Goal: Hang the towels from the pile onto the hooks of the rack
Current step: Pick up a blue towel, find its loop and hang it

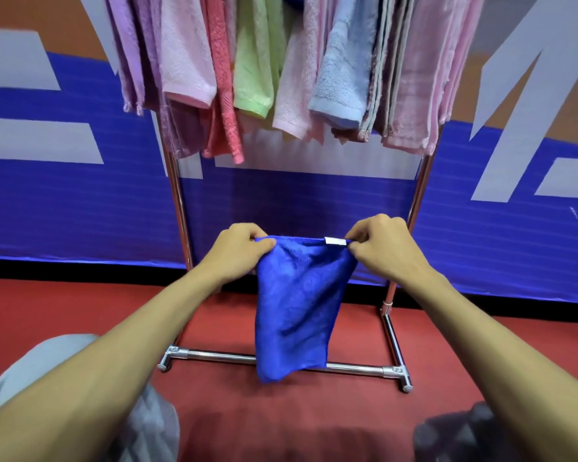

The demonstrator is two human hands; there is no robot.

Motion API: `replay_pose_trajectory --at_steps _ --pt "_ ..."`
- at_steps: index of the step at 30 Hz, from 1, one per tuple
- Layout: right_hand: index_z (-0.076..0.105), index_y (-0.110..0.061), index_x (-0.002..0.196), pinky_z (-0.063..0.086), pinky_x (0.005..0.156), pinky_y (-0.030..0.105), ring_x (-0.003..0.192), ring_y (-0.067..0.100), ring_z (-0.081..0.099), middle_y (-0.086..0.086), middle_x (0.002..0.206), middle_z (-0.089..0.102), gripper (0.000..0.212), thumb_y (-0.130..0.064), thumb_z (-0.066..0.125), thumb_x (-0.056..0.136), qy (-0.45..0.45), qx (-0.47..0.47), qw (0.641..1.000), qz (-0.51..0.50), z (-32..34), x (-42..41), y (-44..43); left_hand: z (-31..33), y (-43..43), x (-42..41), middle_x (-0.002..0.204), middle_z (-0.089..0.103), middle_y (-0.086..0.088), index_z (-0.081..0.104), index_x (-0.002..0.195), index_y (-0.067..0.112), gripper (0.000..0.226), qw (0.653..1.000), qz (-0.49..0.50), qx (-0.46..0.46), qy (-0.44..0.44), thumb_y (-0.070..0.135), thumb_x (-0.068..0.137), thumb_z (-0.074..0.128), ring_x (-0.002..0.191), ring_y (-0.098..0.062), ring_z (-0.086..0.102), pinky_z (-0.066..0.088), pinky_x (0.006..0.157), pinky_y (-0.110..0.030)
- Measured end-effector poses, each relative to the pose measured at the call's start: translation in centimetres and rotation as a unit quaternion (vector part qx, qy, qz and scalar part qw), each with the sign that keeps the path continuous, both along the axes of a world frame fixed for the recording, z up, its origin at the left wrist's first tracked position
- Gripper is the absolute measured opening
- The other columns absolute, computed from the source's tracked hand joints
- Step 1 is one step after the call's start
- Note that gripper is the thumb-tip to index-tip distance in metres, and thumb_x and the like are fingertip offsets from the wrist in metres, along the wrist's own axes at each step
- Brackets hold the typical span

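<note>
1. The bare left forearm (131,348) and right forearm (484,331) reach forward from the lower corners, angling in toward the middle.
2. The left hand (237,251) shows its back. Its fingers are curled, and thumb and fingertips pinch the top left corner of a blue towel (294,305).
3. The right hand (382,250) mirrors it, fingers curled, pinching the top right corner.
4. The hands are level and apart, with the towel's top edge stretched between them.
</note>
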State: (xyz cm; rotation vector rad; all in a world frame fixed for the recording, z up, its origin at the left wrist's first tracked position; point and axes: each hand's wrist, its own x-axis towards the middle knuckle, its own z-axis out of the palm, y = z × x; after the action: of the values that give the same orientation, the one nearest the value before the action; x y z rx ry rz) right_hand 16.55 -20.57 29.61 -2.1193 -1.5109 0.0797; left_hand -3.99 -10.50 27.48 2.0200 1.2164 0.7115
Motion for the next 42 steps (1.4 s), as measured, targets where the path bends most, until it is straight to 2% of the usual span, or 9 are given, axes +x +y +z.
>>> replay_pose_trajectory --at_steps 4,8,11,15,19,28,34,37,42 --pt "0.068 -0.007 0.065 0.056 0.057 0.023 0.055 0.015 0.058 0.005 0.065 0.064 0.018 -0.003 0.055 0.077 0.233 -0.013 0.972 -0.033 0.0 0.0 -0.3 -0.8 -0.6 1.0 0.057 0.054 0.002 0.058 0.068 0.014 0.02 0.983 -0.001 -0.139 -0.124 0.015 0.089 0.059 0.046 -0.009 0.051 0.049 0.057 -0.029" --pt "0.063 0.001 0.08 0.059 0.055 0.027 0.046 0.016 0.049 0.009 0.061 0.047 0.013 0.009 0.053 0.08 0.452 -0.019 0.892 -0.023 0.1 -0.7 -0.7 -0.3 -1.8 1.9 0.062 0.051 -0.004 0.055 0.064 0.014 0.025 0.938 0.015 -0.248 -0.243 0.008 0.088 0.057 0.057 -0.015 0.048 0.046 0.056 -0.028" --pt "0.065 0.01 0.092 0.059 0.056 0.028 0.042 0.011 0.05 0.006 0.052 0.048 0.016 0.012 0.053 0.082 0.522 -0.02 0.852 -0.017 -0.3 -1.5 -0.7 -0.3 -2.8 2.4 0.056 0.053 -0.005 0.055 0.064 0.012 0.022 0.899 0.06 -0.304 -0.308 0.005 0.085 0.057 0.052 -0.018 0.048 0.045 0.054 -0.028" --pt "0.066 0.016 0.091 0.061 0.062 0.03 0.057 0.017 0.062 0.016 0.071 0.063 0.015 0.013 0.053 0.085 0.54 -0.011 0.841 0.007 -0.8 -2.4 -0.3 -0.4 -3.2 2.8 0.059 0.061 -0.004 0.061 0.076 0.007 0.01 0.923 0.052 -0.245 -0.291 0.006 0.086 0.058 0.048 -0.013 0.056 0.052 0.053 -0.027" --pt "0.069 0.011 0.092 0.061 0.066 0.03 0.056 0.013 0.066 0.015 0.074 0.067 0.013 0.008 0.058 0.086 0.498 -0.02 0.866 0.036 -0.9 -3.0 -0.1 -1.2 -3.1 3.2 0.071 0.067 -0.007 0.067 0.08 0.008 0.005 0.949 0.045 -0.195 -0.243 0.01 0.084 0.065 0.056 -0.015 0.061 0.05 0.053 -0.024" --pt "0.074 0.005 0.088 0.056 0.066 0.028 0.052 0.009 0.058 0.007 0.06 0.062 0.013 0.0 0.062 0.087 0.425 -0.032 0.903 0.057 -1.9 -3.3 -0.3 -1.4 -4.0 3.7 0.077 0.073 -0.016 0.068 0.091 0.002 0.014 0.937 -0.019 -0.235 -0.259 0.009 0.09 0.057 0.073 -0.027 0.073 0.06 0.069 -0.032" --pt "0.078 -0.017 0.084 0.058 0.082 0.033 0.079 0.012 0.071 0.002 0.079 0.076 0.028 -0.043 0.076 0.076 0.296 -0.032 0.951 0.087 -1.8 -2.8 -0.4 -1.5 -4.2 3.6 0.088 0.073 -0.019 0.063 0.099 0.001 0.012 0.931 -0.055 -0.24 -0.268 0.006 0.092 0.054 0.081 -0.025 0.074 0.059 0.076 -0.032" --pt "0.077 -0.021 0.088 0.05 0.066 0.014 0.078 0.003 0.067 -0.006 0.081 0.075 0.013 -0.032 0.072 0.082 0.138 -0.018 0.987 0.078 -1.7 -2.9 -0.3 -1.7 -4.2 3.6 0.089 0.073 -0.02 0.059 0.102 0.003 0.011 0.929 -0.065 -0.25 -0.265 0.007 0.095 0.051 0.085 -0.025 0.073 0.058 0.082 -0.032" --pt "0.074 -0.021 0.088 0.052 0.067 0.022 0.077 0.014 0.067 -0.001 0.08 0.073 0.021 -0.012 0.054 0.09 0.074 -0.012 0.994 0.084 -0.8 -2.4 -0.1 -1.6 -3.7 3.5 0.092 0.073 -0.018 0.059 0.105 0.004 0.02 0.938 -0.067 -0.234 -0.246 -0.003 0.085 0.059 0.086 -0.025 0.072 0.058 0.08 -0.031"
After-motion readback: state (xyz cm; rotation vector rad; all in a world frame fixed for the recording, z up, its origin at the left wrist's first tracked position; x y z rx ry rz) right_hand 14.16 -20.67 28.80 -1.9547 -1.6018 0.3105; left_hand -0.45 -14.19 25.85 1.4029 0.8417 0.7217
